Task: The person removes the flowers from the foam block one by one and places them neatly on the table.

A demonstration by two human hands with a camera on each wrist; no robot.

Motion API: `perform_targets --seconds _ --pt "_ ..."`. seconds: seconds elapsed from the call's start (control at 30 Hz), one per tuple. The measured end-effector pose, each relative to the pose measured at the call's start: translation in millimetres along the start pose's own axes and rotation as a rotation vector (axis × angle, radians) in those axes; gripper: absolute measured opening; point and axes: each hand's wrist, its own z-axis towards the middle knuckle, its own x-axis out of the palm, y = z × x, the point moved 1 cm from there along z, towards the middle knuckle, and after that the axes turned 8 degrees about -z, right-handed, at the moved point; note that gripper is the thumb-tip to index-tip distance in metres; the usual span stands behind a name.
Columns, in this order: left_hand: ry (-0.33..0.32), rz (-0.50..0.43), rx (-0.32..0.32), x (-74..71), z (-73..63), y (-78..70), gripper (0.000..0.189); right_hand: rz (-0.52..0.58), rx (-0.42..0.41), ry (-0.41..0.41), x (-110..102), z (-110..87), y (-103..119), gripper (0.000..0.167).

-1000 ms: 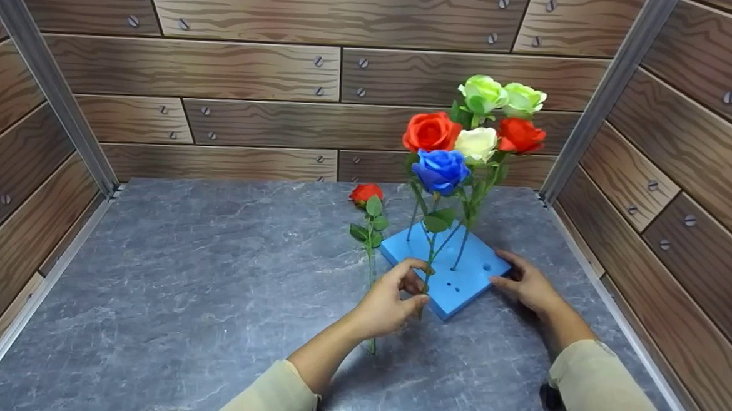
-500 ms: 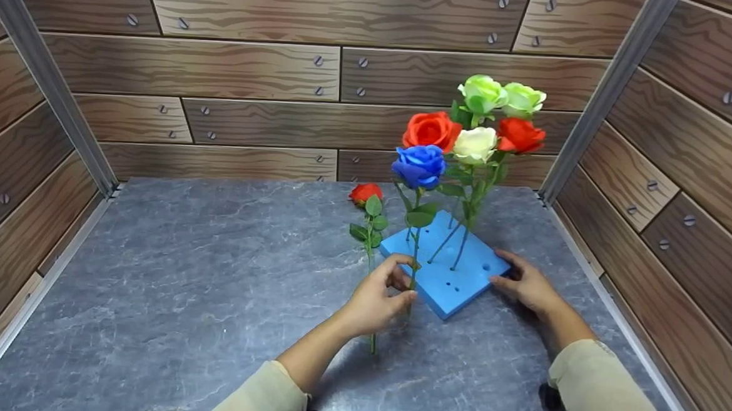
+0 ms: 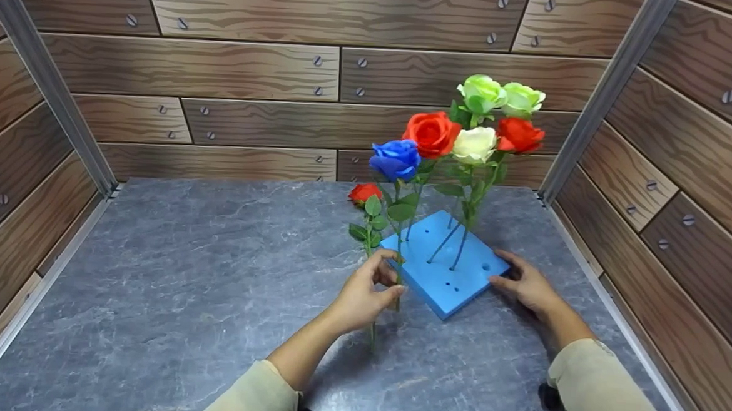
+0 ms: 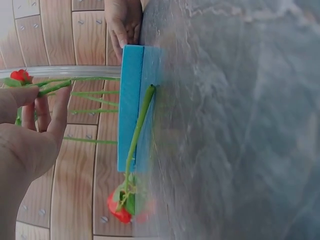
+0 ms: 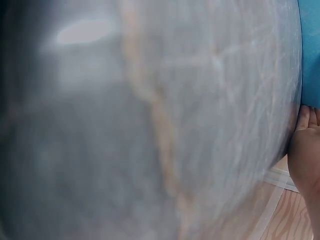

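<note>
My left hand (image 3: 361,299) pinches the green stem of an artificial blue rose (image 3: 396,159) low down, thumb against fingers. The rose stands nearly upright just left of a blue foam block (image 3: 427,285); its stem end (image 4: 55,88) is off the table in the left wrist view. My right hand (image 3: 529,288) grips the block's right corner between thumb and fingers. Small holes dot the block's top. Upright in it are a large red rose (image 3: 431,134), a cream rose (image 3: 474,145), another red rose (image 3: 520,136) and two light green roses (image 3: 481,94).
A loose red rose (image 3: 364,195) lies on the grey marbled table (image 3: 180,283), left of the block, its stem running toward me beneath my left hand. Wood-patterned walls (image 3: 254,74) with metal corner posts enclose the back and sides.
My left hand has carried the blue rose leftward, away from over the block to beside its left edge, and the bloom is slightly higher. The right hand and block have stayed put.
</note>
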Motion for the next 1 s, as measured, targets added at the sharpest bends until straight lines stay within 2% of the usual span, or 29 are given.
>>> perform_targets --seconds 0.27,0.47,0.67,1.0 --pt "-0.018 -0.054 -0.057 -7.2 0.0 1.7 0.046 0.010 -0.009 -0.006 1 0.4 -1 0.085" --pt "-0.049 -0.071 -0.073 -11.7 -0.1 3.5 0.045 0.007 -0.008 -0.009 1 -0.2 0 0.085" --pt "-0.067 -0.065 -0.099 -16.9 -1.3 6.7 0.046 0.010 0.003 -0.012 1 -1.1 -1 0.084" --pt "-0.144 -0.029 -0.121 -25.9 -2.9 12.2 0.051 -0.023 -0.008 -0.002 0 -1.2 0 0.086"
